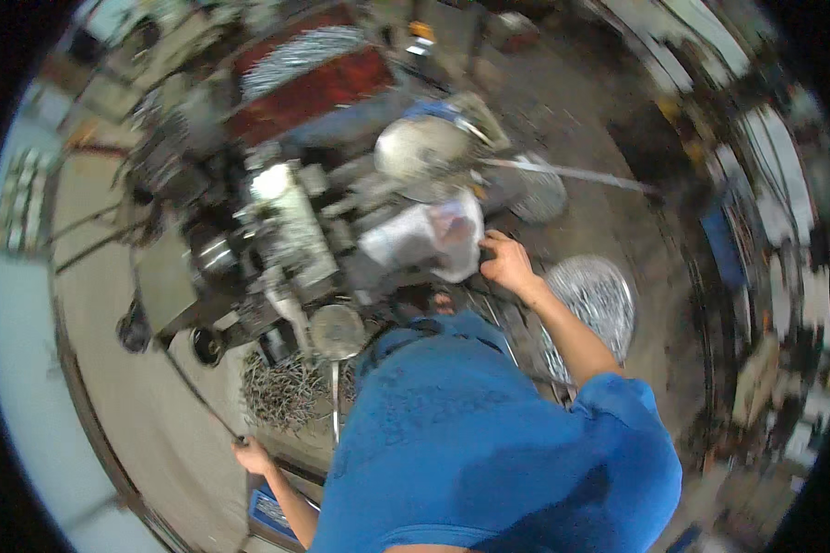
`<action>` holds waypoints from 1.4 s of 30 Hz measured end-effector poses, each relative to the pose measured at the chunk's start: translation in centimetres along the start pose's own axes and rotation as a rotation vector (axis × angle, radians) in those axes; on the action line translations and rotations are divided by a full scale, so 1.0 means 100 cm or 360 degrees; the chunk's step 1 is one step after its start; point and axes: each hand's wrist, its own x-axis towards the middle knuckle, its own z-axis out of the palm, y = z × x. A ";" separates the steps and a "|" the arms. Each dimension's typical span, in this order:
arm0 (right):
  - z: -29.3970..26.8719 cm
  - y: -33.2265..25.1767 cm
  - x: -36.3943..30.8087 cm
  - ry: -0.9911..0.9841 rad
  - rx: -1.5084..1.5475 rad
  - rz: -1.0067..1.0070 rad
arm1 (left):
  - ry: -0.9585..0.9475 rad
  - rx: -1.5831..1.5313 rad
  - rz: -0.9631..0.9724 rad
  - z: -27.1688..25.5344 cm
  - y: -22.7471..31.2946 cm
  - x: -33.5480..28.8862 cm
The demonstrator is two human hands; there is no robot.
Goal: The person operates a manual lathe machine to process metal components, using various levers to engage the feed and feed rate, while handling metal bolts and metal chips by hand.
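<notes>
The left hand (252,455), low in the left part of the frame, is curled around the end of a long thin lever (201,394), which slants up and left toward the machine (171,290). Its forearm rises from the lower edge, leaning left, clear of the blue shirt (489,415).

The right hand (509,265) is just right of the frame's centre, its forearm angling up and left from the sleeve. The fingers are bent, the index reaching left to the edge of a crumpled white sheet (415,238) in the centre; blur hides whether they pinch anything, so I cannot tell. Beneath that forearm, right of centre, sits a round tray (633,309) of shiny metal pieces (592,295).
</notes>
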 end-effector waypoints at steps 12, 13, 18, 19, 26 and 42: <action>0.025 0.210 -0.211 -0.0100 -0.0510 0.1176 | -0.0340 -0.0221 0.0036 -0.011 0.019 0.017; 0.024 0.209 -0.209 0.0056 -0.0384 0.1081 | -0.0360 -0.0246 0.0046 -0.007 0.008 0.022; 0.032 0.233 -0.170 0.0083 -0.0268 0.1362 | -0.0402 -0.0393 0.0128 -0.002 0.004 0.025; 0.027 0.226 -0.160 0.0012 -0.0350 0.1485 | -0.0397 -0.0345 0.0122 0.000 0.003 0.027; 0.025 0.220 -0.124 -0.0169 -0.0623 0.1488 | -0.0423 -0.0417 -0.0009 0.015 -0.014 0.036; 0.024 0.123 -0.085 0.0523 0.0178 0.0134 | -0.0983 -0.0753 0.0591 -0.094 0.122 0.015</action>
